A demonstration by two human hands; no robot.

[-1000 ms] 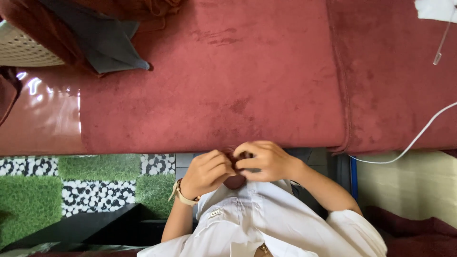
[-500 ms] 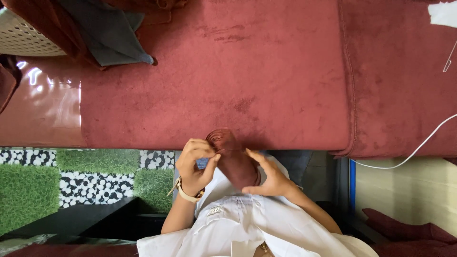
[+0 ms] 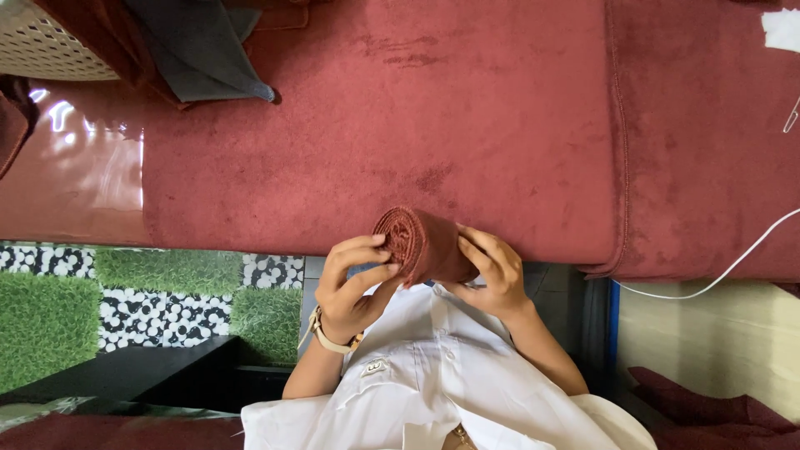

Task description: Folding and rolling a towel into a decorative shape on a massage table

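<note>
A tightly rolled reddish-brown cloth (image 3: pixel 422 243) is held in front of my chest, just at the near edge of the red velvet cushion (image 3: pixel 433 108). Its spiral end faces left and upward. My left hand (image 3: pixel 354 283), with a pale watch at the wrist, presses thumb and fingers against that spiral end. My right hand (image 3: pixel 492 275) cups the roll's side from the right. My white shirt (image 3: pixel 433 383) fills the lower middle.
A grey cloth (image 3: pixel 196 50) and a woven basket (image 3: pixel 42 46) lie at the top left. A white cable (image 3: pixel 725 267) runs along the right. A green and pebble-patterned mat (image 3: pixel 125 292) covers the floor on the left. A second red cushion (image 3: pixel 708 125) adjoins on the right.
Both hands have raised the cloth from my lap to the cushion's edge. The cloth went from a small bunch between the fingers to a thick roll with its spiral end showing.
</note>
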